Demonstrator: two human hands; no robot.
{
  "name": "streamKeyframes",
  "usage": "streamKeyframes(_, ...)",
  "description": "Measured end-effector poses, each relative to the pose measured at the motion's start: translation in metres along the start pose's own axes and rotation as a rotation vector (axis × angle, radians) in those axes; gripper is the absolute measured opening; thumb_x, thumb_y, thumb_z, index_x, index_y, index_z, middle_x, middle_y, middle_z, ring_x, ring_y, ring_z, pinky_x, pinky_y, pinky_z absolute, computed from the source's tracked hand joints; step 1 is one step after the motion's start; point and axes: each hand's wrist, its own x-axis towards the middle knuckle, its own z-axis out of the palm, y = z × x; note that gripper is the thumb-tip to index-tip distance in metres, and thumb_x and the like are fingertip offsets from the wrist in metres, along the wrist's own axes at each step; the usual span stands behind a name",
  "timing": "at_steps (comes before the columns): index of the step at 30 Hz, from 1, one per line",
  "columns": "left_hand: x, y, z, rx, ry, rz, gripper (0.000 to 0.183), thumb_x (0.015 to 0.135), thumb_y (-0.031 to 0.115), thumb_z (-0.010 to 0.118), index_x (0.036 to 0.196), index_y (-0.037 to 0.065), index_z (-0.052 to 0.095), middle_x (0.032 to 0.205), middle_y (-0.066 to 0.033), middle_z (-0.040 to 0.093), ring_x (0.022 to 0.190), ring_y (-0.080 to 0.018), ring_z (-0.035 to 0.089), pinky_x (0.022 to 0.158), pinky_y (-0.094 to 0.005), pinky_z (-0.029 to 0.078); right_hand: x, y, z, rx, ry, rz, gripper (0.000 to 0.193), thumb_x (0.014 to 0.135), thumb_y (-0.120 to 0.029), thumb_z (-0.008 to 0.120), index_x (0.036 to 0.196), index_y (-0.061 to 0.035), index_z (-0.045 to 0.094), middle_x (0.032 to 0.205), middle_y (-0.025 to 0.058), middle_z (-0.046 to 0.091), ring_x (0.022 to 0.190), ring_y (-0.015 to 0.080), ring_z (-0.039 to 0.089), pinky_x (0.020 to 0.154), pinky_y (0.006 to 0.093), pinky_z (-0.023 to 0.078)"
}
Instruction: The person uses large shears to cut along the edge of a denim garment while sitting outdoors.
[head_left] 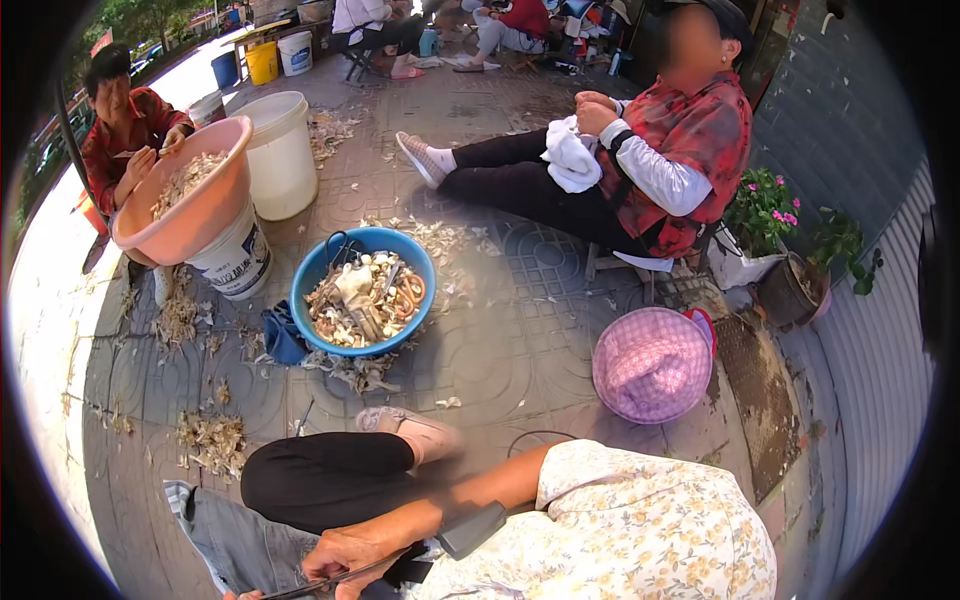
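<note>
My right hand (pixel 350 552), reaching down from a floral sleeve (pixel 640 520), is closed around a thin dark strip (pixel 335 580) at the lower edge. A few fingertips, seemingly my left hand (pixel 245 595), barely show at the strip's other end; most of that hand is cut off. Grey-blue denim cloth (pixel 235 545) lies under the hands. Beside my forearm rests a flat dark rectangular piece (pixel 472 530). My bent knee (pixel 320 480) is in black trousers. Ahead on the paving stands a blue basin (pixel 428 265) holding pale garlic, husks, a light glove and tool handles.
A pink basin (pixel 240 140) of garlic sits tilted on a white bucket (pixel 235 260), a person (pixel 120 150) behind it. Another person (pixel 670 130) sits at right holding white cloth. A pink checked hat (pixel 652 365), potted plants (pixel 765 215), husk piles (pixel 212 443) and a tall white bucket (pixel 280 165) surround the basin.
</note>
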Motion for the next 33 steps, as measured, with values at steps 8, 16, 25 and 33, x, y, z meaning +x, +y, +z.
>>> streamKeyframes(8,0.003,0.005,-0.004,0.022,-0.016,0.086,0.036,0.095,0.023,0.048,0.084,-0.007,0.062,0.081,-0.0193,0.058,0.08,-0.0327,0.056,0.072,-0.0396,0.044,-0.003,-0.027,0.003,-0.483,0.028,-0.158,0.045,0.087,-0.047,0.061,0.09,-0.0037,0.053,0.071,0.018,0.06,0.066,0.0356,0.061,0.055,0.0429,0.045)
streamKeyframes(16,0.005,0.008,-0.004,-0.013,-0.049,-0.07,0.029,0.091,0.02,0.05,0.082,-0.005,0.063,0.082,-0.0177,0.057,0.08,-0.0322,0.057,0.072,-0.0397,0.044,0.004,-0.021,-0.004,-0.544,-0.065,-0.134,0.053,0.089,-0.05,0.054,0.098,0.0016,0.043,0.059,0.016,0.05,0.058,0.0409,0.052,0.05,0.045,0.039)
streamKeyframes(25,0.007,-0.002,-0.011,-0.138,0.049,-0.015,0.02,0.089,0.012,0.057,0.078,-0.004,0.059,0.08,-0.0128,0.056,0.076,-0.0258,0.055,0.069,-0.0361,0.044,0.018,-0.04,-0.003,-0.466,-0.183,0.107,0.051,0.086,-0.051,0.06,0.107,-0.0064,0.048,0.067,0.0144,0.055,0.063,0.0372,0.057,0.054,0.0407,0.044)
streamKeyframes(33,0.006,-0.001,-0.014,-0.349,-0.045,-0.012,0.016,0.086,0.012,0.066,0.082,-0.003,0.062,0.081,-0.0063,0.053,0.078,-0.0145,0.051,0.072,-0.028,0.042,0.015,-0.031,0.006,-0.223,-0.104,0.055,0.046,0.086,-0.043,0.065,0.104,-0.0029,0.051,0.069,0.0126,0.055,0.059,0.0328,0.053,0.054,0.0359,0.043)
